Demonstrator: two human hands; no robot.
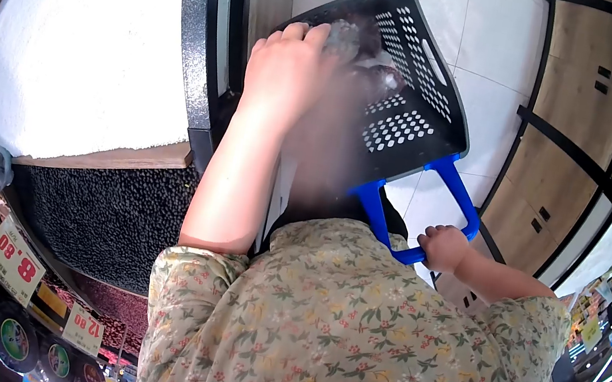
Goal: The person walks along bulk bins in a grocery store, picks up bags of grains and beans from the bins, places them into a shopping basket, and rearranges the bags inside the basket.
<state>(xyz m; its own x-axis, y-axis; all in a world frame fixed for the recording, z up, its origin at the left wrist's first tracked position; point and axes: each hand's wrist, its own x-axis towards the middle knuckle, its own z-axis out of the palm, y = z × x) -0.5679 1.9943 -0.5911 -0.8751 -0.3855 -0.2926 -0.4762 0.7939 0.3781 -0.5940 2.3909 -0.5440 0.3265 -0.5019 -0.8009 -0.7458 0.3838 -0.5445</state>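
A black basket (429, 106) with round holes and a blue handle (460, 197) hangs in front of the body. Clear plastic bags (385, 79) with dark contents lie inside it. Over its left side is my left hand (286, 66), palm down with fingers curled, closed on the clear plastic at the edge of a bag; the fingertips are partly hidden. My right hand (444, 246) is wrapped round the end of the blue handle. A blurred brownish patch covers part of the basket beside my left forearm.
To the left is a bin of white grains (93, 34) behind a dark edge (204, 36), with black grains (100, 213) below it. Price tags (14, 258) and round-labelled packages (14, 340) fill the lower left. Wooden cabinets (584, 76) line the right, beyond pale floor tiles (499, 29).
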